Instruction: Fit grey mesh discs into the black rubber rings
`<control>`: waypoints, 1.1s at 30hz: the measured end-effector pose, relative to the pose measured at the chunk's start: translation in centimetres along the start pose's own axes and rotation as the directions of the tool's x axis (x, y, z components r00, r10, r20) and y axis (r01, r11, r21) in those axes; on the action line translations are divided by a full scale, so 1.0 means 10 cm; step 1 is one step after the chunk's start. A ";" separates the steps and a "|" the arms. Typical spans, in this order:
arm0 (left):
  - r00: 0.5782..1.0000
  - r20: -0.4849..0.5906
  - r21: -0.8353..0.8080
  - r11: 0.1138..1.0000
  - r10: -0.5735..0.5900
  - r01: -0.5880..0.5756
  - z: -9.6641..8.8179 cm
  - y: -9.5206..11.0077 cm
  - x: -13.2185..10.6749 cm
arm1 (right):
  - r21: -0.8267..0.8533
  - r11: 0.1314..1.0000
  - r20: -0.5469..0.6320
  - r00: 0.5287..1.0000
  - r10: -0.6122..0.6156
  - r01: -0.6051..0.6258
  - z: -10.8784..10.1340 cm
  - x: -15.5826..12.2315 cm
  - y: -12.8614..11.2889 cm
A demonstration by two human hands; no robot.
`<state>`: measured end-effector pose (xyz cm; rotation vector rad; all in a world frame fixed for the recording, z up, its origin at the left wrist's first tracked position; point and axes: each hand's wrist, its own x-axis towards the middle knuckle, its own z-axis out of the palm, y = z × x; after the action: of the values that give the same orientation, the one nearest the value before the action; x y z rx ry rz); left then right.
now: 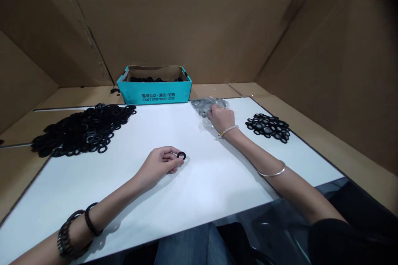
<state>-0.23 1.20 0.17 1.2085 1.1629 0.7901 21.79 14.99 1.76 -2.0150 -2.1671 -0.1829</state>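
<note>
Between the thumb and fingertips of my left hand is a small black ring, held just over the white board. My right hand reaches to the far side of the board, its fingers closed at a clear plastic bag of small greyish pieces. Its fingertips are hidden, so what they grip, if anything, does not show. A large heap of black rings lies at the left. To the right of my right hand is a smaller group of black rings, several with pale centres.
A turquoise cardboard box with black pieces inside stands at the back edge of the board. Brown cardboard walls close in the back and both sides. A few black bits lie beside the box.
</note>
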 end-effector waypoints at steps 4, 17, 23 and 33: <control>0.999 0.000 -0.005 0.999 -0.046 0.046 0.00 0.04 -0.01 | 0.469 0.883 -0.079 0.996 0.028 0.012 0.00 -0.17 -0.05; 0.997 -0.051 -0.054 0.997 -0.061 0.058 0.00 0.07 -0.03 | 0.895 0.104 0.422 0.746 -0.516 -0.434 -0.22 -0.89 -0.45; 0.994 -0.090 -0.049 0.997 -0.069 0.065 0.01 0.04 -0.03 | 0.891 0.160 0.446 0.747 -0.494 -0.426 -0.13 -0.90 -0.42; 0.995 -0.057 -0.078 0.994 -0.077 0.072 0.00 0.04 -0.02 | 0.910 0.128 0.403 0.769 -0.496 -0.395 -0.15 -0.97 -0.50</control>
<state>-0.22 1.07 0.65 1.0790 1.2095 0.8119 17.56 4.81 1.31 -1.0552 -1.5851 1.8016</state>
